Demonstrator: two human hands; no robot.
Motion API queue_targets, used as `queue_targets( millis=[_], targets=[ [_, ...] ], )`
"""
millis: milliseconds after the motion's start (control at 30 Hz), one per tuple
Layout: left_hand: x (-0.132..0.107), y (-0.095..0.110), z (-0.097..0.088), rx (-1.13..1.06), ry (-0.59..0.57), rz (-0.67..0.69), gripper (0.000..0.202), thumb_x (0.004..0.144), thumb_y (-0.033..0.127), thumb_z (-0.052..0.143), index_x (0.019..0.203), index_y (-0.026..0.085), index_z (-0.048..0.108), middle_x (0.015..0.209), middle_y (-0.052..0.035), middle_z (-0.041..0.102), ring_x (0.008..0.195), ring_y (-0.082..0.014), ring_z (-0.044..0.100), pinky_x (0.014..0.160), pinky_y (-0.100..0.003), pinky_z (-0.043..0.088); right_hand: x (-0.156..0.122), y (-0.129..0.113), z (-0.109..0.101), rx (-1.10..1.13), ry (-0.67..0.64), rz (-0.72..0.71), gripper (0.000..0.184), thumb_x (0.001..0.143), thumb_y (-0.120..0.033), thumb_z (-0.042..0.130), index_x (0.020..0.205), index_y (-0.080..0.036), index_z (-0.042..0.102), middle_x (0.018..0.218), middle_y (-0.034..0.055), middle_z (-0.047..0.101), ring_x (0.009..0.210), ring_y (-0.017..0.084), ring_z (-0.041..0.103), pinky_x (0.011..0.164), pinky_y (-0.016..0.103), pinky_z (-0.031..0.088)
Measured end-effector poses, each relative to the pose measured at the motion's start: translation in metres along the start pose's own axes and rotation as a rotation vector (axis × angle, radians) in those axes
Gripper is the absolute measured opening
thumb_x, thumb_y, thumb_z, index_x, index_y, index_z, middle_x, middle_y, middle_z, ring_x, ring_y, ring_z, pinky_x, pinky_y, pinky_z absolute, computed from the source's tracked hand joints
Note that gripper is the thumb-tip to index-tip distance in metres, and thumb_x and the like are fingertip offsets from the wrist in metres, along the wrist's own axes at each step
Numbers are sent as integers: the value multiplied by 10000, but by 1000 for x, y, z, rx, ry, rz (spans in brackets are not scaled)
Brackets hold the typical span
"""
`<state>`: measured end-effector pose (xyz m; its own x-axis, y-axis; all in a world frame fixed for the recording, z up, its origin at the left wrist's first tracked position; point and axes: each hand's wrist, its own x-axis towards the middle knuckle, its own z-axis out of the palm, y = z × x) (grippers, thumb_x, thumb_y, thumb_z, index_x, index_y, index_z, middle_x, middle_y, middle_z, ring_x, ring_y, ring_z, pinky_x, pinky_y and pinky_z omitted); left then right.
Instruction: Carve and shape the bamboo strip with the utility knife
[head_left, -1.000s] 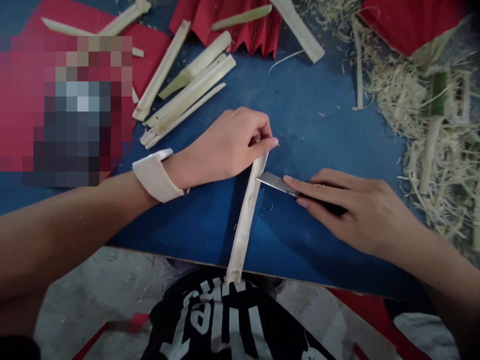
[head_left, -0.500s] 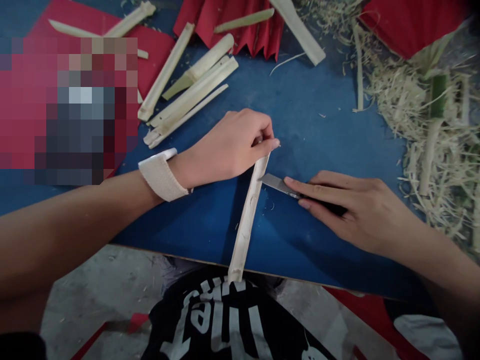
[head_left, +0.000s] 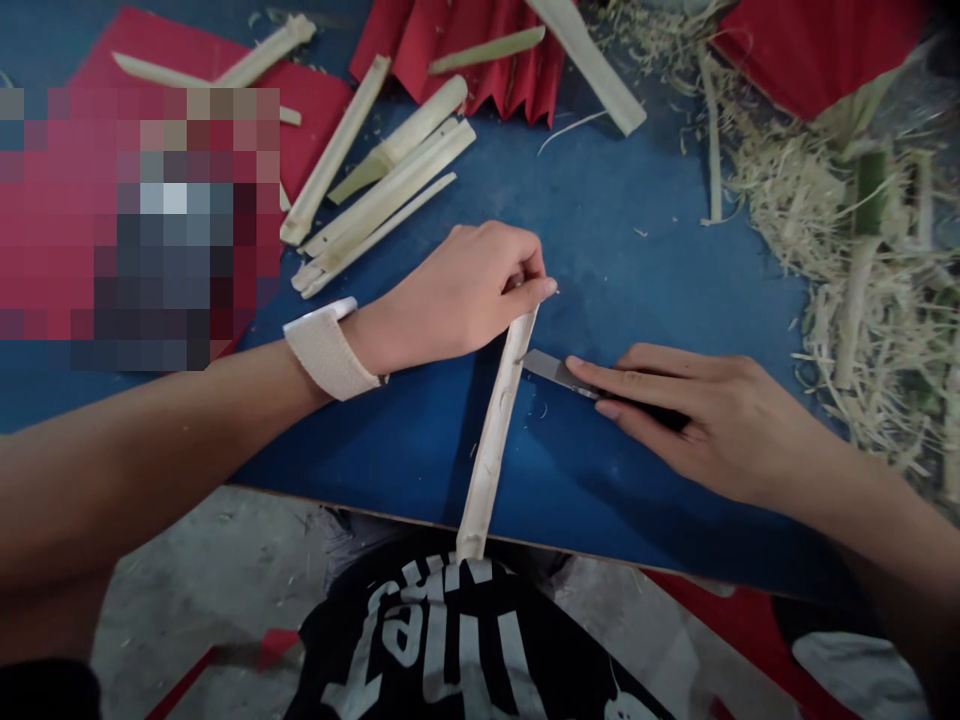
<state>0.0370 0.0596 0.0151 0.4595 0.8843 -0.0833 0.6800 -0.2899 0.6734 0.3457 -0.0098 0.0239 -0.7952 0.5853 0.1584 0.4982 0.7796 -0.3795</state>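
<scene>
With our left hand [head_left: 487, 285] we grasp the far end of a long pale strip of split wood [head_left: 491, 430], fingers curled down over it and thumb pressed in beside them. The strip runs from under this hand toward us and crosses the near edge of the blue table [head_left: 637, 270], so its near end reaches past that edge, by our black shirt [head_left: 420, 660]; we cannot tell whether it touches the cloth. Its upper face is slightly hollow, with low rims along both sides.

In our right hand [head_left: 697, 420] we grip a knife [head_left: 550, 369], forefinger stretched along the blade and thumb below. The blade points left, its tip at the right side of the strip, a little nearer to us than our left hand; whether it cuts into the wood we cannot tell.

A beige wristband [head_left: 330, 350] with a white top sits on our left wrist. Beyond that wrist, well in from the table's near edge, several split pieces [head_left: 397, 190] lie side by side on a slant. Farther from this edge, a pleated red sheet [head_left: 409, 40] carries a thin greenish stick [head_left: 487, 50], and a broad pale slat [head_left: 596, 65] lies just beside. Toward the table's right side, curly shavings [head_left: 885, 380] heap up beyond our right hand.
</scene>
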Motion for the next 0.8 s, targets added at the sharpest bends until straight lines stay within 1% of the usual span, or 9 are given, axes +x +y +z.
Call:
queue_targets(
  millis=[167,267,333,367,500,567,667,733,800],
  targets=[
    [1,-1,0,-6,3,14,341,1220,225,783,910,274,648,677,64,555,644,-186,483,790,-418,395,-4,0,3,44,-29,27,514,1305,-214,679,1793,-322,799,1210,56,892,827,152,793,749,292,632],
    [0,-5,0,-18,26,31,351,1214,248,767,895,286,627,673,59,542,655,-195,503,784,-420,412,-8,-11,6,98,-65,-38,531,1312,-183,649,1809,-324,773,1162,24,864,821,133,775,690,282,564],
    [0,-7,-1,-45,38,39,363,1215,290,758,881,296,614,667,50,549,660,-205,528,762,-425,417,-13,-18,8,59,-87,-55,512,1318,-167,626,1786,-309,779,1121,6,827,779,120,728,646,293,508],
    [-1,-8,-1,-63,41,45,361,1213,314,757,879,300,619,663,44,557,662,-211,541,748,-428,416,-15,-20,9,50,-86,-53,531,1314,-162,627,1801,-323,766,1120,1,817,762,114,707,646,293,500],
    [-1,-12,-1,-98,42,68,329,1186,371,768,884,311,655,637,35,572,675,-225,576,704,-429,402,-17,-17,11,32,26,26,593,1291,-175,667,1836,-394,754,1177,16,839,732,110,679,652,277,509],
    [-1,-13,-1,-100,46,78,328,1170,376,772,873,313,647,624,36,562,689,-231,602,698,-426,404,-13,-13,10,-16,51,65,555,1292,-190,680,1805,-373,788,1195,30,851,704,104,661,616,268,499],
    [0,-12,-1,-110,46,80,324,1160,365,778,870,313,642,621,38,560,703,-236,636,706,-424,416,-6,-12,7,-78,52,62,506,1292,-189,700,1770,-309,815,1206,49,864,707,104,678,604,262,519],
    [1,-11,-2,-103,37,60,324,1167,359,785,875,313,652,620,44,562,692,-232,626,713,-426,414,-3,-13,6,-120,72,64,471,1303,-199,693,1746,-278,830,1206,63,873,729,119,708,607,269,536],
    [1,-10,-2,-89,33,44,336,1175,357,791,871,313,654,617,48,564,669,-224,593,712,-427,401,-2,-14,6,-137,77,86,462,1311,-221,684,1742,-282,838,1210,72,883,769,141,753,618,280,555]
  ],
)
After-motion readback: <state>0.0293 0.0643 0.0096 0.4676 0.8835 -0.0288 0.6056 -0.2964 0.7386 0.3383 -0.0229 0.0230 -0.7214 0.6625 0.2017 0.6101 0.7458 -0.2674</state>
